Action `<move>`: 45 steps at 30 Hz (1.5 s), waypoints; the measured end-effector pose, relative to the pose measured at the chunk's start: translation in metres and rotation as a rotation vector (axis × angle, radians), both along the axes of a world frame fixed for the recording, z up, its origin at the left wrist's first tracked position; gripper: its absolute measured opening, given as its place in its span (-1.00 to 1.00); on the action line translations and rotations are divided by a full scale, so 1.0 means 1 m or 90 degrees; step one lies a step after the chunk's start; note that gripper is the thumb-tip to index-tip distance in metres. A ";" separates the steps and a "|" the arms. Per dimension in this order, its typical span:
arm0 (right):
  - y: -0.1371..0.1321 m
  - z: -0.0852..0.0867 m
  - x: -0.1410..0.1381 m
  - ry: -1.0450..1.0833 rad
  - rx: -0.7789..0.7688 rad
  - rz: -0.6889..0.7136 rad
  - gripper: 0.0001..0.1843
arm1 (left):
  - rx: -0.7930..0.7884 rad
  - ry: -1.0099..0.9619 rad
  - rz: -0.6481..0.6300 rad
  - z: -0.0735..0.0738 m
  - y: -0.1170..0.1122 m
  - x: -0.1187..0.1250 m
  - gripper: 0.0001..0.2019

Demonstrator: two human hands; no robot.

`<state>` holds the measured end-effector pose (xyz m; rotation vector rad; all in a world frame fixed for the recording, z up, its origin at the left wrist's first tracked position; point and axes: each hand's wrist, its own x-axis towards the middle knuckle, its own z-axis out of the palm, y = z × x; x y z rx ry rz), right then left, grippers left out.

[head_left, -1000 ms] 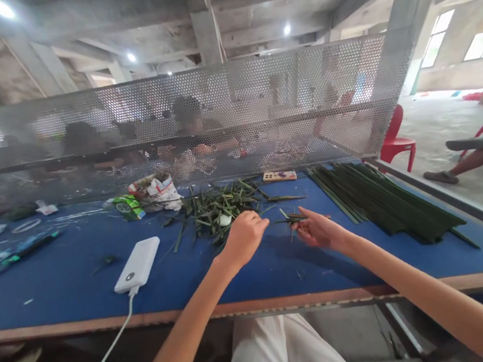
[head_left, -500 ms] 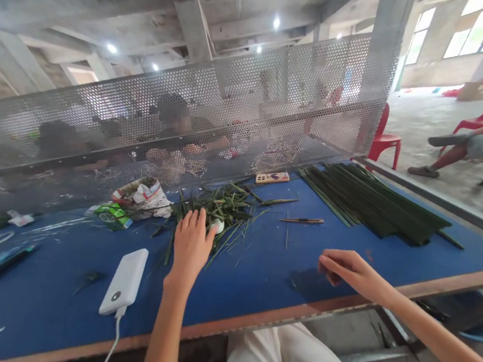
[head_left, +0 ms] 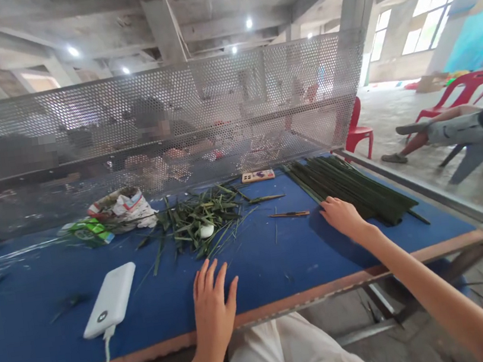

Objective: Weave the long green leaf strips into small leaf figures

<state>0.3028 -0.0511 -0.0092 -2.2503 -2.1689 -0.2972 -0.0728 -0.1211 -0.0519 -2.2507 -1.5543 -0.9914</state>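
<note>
Left hand splayed, right hand curled, grip unclear, beside long flat leaf strips, tangled green heap

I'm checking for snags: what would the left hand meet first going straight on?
Probably the green leaf pile, near the white object, though the height of the left hand is unclear.

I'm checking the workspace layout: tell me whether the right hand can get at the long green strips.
Likely yes: the right hand is right beside the long green strips, near their left edge, and nothing visible stands between. Whether it touches them is hard to tell.
</note>
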 end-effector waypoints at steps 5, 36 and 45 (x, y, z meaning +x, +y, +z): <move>-0.011 0.002 -0.003 0.040 -0.002 0.022 -0.64 | 0.013 -0.027 0.003 0.002 -0.005 0.000 -0.66; -0.071 -0.014 -0.127 0.611 0.279 0.224 -0.76 | -0.321 -0.753 -0.310 0.021 0.032 0.109 -0.54; -0.082 -0.029 -0.158 0.460 0.286 0.292 -0.89 | -0.249 -0.783 -0.264 0.010 0.024 0.099 -0.70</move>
